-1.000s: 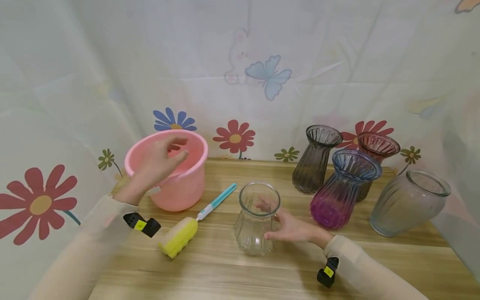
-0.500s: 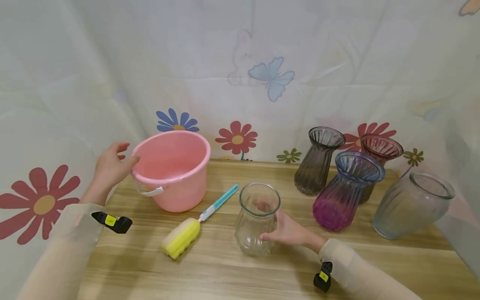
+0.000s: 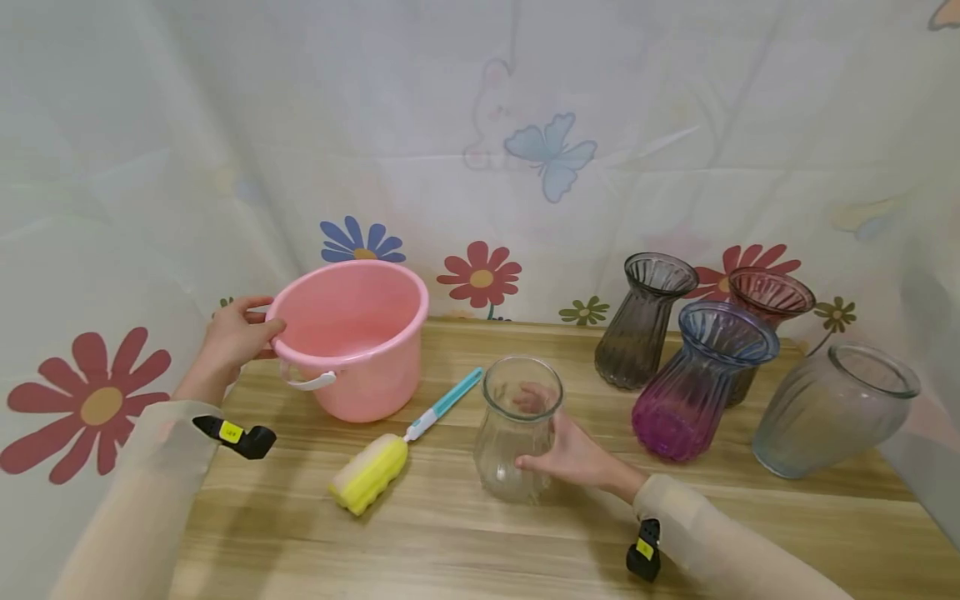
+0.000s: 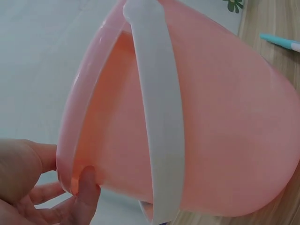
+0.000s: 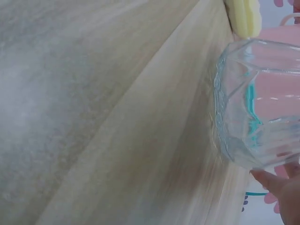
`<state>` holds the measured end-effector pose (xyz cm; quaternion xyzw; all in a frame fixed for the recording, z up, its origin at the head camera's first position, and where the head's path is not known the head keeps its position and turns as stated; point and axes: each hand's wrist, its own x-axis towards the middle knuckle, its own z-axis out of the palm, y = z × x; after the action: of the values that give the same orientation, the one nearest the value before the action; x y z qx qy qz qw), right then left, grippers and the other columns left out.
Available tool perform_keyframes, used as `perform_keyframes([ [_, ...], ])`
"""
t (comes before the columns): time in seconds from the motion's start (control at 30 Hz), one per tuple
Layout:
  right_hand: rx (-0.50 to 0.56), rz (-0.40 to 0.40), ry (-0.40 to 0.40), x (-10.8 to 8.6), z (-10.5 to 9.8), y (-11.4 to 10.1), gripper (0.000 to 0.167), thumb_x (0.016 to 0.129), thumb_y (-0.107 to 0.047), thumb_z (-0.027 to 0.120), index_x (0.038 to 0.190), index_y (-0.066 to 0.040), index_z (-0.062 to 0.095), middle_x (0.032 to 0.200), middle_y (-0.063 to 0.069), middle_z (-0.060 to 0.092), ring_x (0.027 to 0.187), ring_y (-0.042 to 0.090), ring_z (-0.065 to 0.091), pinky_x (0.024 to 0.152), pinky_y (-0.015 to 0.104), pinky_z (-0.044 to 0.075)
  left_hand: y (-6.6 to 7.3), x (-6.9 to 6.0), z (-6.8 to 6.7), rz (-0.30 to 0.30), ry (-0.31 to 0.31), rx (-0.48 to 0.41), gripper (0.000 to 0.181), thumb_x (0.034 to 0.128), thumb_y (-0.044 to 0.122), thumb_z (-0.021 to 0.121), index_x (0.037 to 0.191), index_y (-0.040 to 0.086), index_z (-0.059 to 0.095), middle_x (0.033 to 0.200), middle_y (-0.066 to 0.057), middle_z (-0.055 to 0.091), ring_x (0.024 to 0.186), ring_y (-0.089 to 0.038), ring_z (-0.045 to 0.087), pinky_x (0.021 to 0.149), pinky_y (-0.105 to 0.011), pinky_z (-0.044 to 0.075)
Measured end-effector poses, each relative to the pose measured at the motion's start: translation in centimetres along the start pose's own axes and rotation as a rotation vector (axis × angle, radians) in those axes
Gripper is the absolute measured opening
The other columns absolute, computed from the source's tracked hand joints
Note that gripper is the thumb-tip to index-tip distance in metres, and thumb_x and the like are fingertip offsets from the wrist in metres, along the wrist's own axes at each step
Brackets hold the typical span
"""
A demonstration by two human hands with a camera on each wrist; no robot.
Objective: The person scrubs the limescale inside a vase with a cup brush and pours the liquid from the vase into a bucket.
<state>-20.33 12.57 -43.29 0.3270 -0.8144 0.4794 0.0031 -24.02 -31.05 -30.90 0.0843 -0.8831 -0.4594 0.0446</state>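
Observation:
A pink bucket (image 3: 375, 385) stands at the left with its white handle (image 4: 161, 117) hanging down on the near side. My left hand (image 3: 238, 340) grips the bucket's left rim; in the left wrist view, thumb and fingers pinch its edge. In the middle of the table, my right hand (image 3: 581, 454) holds a clear ribbed glass vase (image 3: 498, 450) from the right, thumb in front and fingers behind. The right wrist view shows the base of the upright glass vase (image 5: 234, 108); whether it touches the table is hard to tell.
Between bucket and vase lies a sponge brush (image 3: 371, 475) with a teal-and-white handle. At the right stand a grey vase (image 3: 633, 342), a red vase (image 3: 772, 296), a blue-purple vase (image 3: 682, 408) and a wide clear vase (image 3: 828, 417). A printed curtain (image 3: 375, 100) hangs behind.
My left hand has moved from over the bucket round to its left rim and taken hold there. The right fingers have closed around the clear vase, which appears slightly higher.

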Motion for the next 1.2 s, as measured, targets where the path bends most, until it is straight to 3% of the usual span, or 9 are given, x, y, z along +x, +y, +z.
perform_keyframes([
  [0.2, -0.112, -0.034, 0.049, 2.0, -1.0, -0.2, 0.095, 0.065, -0.021, 0.082, 0.140, -0.013, 0.024, 0.134, 0.015, 0.044, 0.125, 0.031, 0.041, 0.101, 0.053, 0.032, 0.1, 0.0, 0.1, -0.044, 0.003, -0.053, 0.063, 0.0899, 0.018, 0.053, 0.144, 0.002, 0.024, 0.133, -0.030, 0.042, 0.078, -0.013, 0.063, 0.073, -0.034, 0.054],
  [0.33, -0.328, -0.055, 0.094, 4.2, -2.3, -1.0, 0.096, 0.066, -0.033, 0.081, 0.141, -0.009, 0.026, 0.134, 0.016, 0.043, 0.125, 0.031, 0.042, 0.099, 0.051, 0.036, 0.1, 0.0, 0.1, -0.056, 0.007, -0.072, 0.063, 0.0898, 0.017, 0.053, 0.144, 0.002, 0.024, 0.132, -0.030, 0.042, 0.078, -0.013, 0.064, 0.071, -0.031, 0.055],
  [0.47, -0.568, -0.077, 0.162, 6.8, -3.7, -2.1, 0.093, 0.065, -0.041, 0.079, 0.139, -0.011, 0.031, 0.129, 0.013, 0.047, 0.116, 0.031, 0.047, 0.090, 0.049, 0.043, 0.2, 0.1, 0.1, -0.055, 0.013, -0.087, 0.063, 0.0898, 0.017, 0.053, 0.143, 0.002, 0.024, 0.132, -0.030, 0.043, 0.085, -0.021, 0.065, 0.070, -0.029, 0.055],
  [0.6, -0.718, -0.080, 0.221, 9.5, -4.6, -3.5, 0.092, 0.065, -0.042, 0.079, 0.140, -0.017, 0.030, 0.129, 0.014, 0.045, 0.110, 0.034, 0.047, 0.086, 0.051, 0.043, 0.2, 0.1, 0.0, -0.059, 0.015, -0.087, 0.063, 0.0900, 0.018, 0.053, 0.144, 0.002, 0.024, 0.132, -0.030, 0.043, 0.080, -0.016, 0.065, 0.070, -0.029, 0.055],
  [0.77, -0.869, -0.086, 0.253, 12.6, -5.3, -5.4, 0.094, 0.064, -0.044, 0.079, 0.140, -0.023, 0.028, 0.133, 0.014, 0.042, 0.115, 0.038, 0.043, 0.092, 0.055, 0.036, 0.0, 0.2, 0.0, -0.070, 0.014, -0.086, 0.064, 0.0900, 0.019, 0.054, 0.144, 0.004, 0.023, 0.133, -0.028, 0.043, 0.074, -0.009, 0.064, 0.073, -0.032, 0.054],
  [1.03, -1.247, -0.267, 0.348, 16.3, -4.9, -8.0, 0.090, 0.065, -0.049, 0.077, 0.139, -0.028, 0.031, 0.135, 0.010, 0.039, 0.123, 0.033, 0.037, 0.097, 0.061, 0.029, -0.2, 0.4, 0.1, -0.076, 0.019, -0.089, 0.065, 0.0902, 0.021, 0.055, 0.144, 0.006, 0.023, 0.133, -0.028, 0.043, 0.077, -0.012, 0.064, 0.075, -0.034, 0.054],
  [1.2, -1.394, -0.386, 0.428, 17.2, -4.1, -8.9, 0.094, 0.060, -0.045, 0.081, 0.139, -0.028, 0.034, 0.135, 0.012, 0.038, 0.125, 0.035, 0.035, 0.099, 0.062, 0.026, -0.3, 0.3, 0.2, -0.074, 0.022, -0.093, 0.064, 0.0904, 0.021, 0.055, 0.144, 0.005, 0.024, 0.133, -0.028, 0.043, 0.076, -0.011, 0.063, 0.073, -0.032, 0.055],
])
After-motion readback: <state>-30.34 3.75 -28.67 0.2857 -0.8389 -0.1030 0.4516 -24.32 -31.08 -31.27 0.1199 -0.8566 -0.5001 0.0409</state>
